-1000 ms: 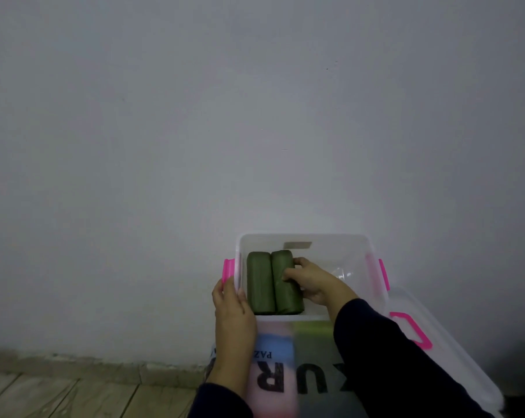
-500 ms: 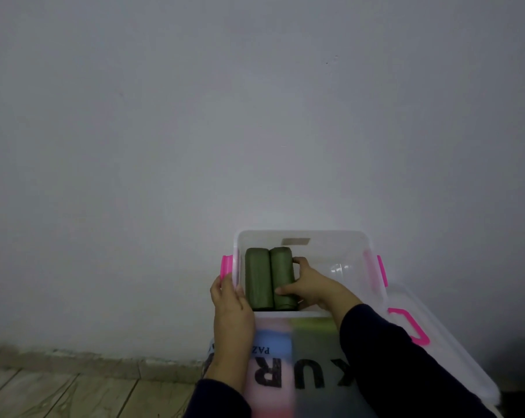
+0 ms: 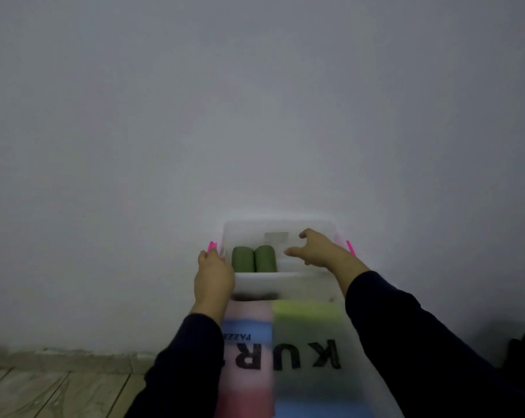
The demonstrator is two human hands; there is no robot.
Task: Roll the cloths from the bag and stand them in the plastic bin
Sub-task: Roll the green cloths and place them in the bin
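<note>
two green rolled cloths [image 3: 254,259] stand upright side by side, touching, at the left end of the clear plastic bin [image 3: 285,280], long axes vertical. the left hand [image 3: 213,274] grips the bin's left rim by the pink clasp [image 3: 211,246]. the right hand [image 3: 317,248] hovers spread, empty, over the bin's right half. a printed bag [image 3: 281,354] lies nearer.

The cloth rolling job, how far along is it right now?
Done: two green rolls stand side by side at the left end of the plastic bin. In hand: nothing; the right hand hovers open over the bin's empty right part, and the left hand grips the bin's left edge. Left: that space to fill; the bag sits in front, contents hidden.
</note>
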